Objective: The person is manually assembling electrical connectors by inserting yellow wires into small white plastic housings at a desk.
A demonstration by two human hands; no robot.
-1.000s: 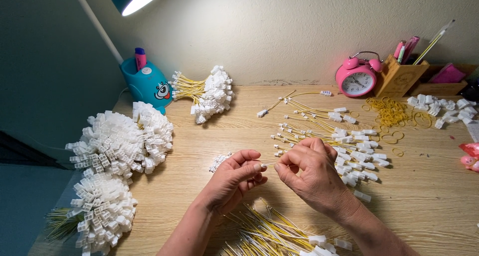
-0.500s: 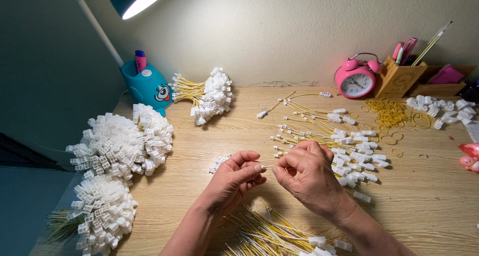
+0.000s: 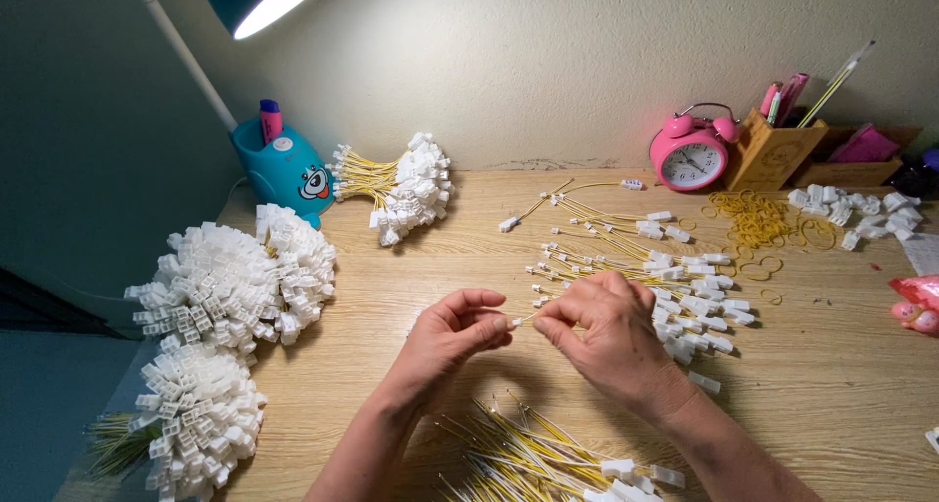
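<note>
While hovering over the wooden table (image 3: 411, 267), the left hand (image 3: 445, 338) and right hand (image 3: 604, 334) are pinching a short yellow wire (image 3: 521, 319) between their fingertips, mid-table. Loose connector wires (image 3: 646, 267) are lying just behind; bundled wires (image 3: 230, 287) are sitting left.

Left hand (image 3: 452, 338): bare, no glove, no ring visible, no watch or strap at wrist. Right hand (image 3: 608, 338): bare, no glove, no ring visible, wrist uncovered. Both forearms enter from bottom edge of view, uncovered along full visible length; no sleeve, cuff or band in view. Nails short, unpainted where visible. No markings seen.
</note>
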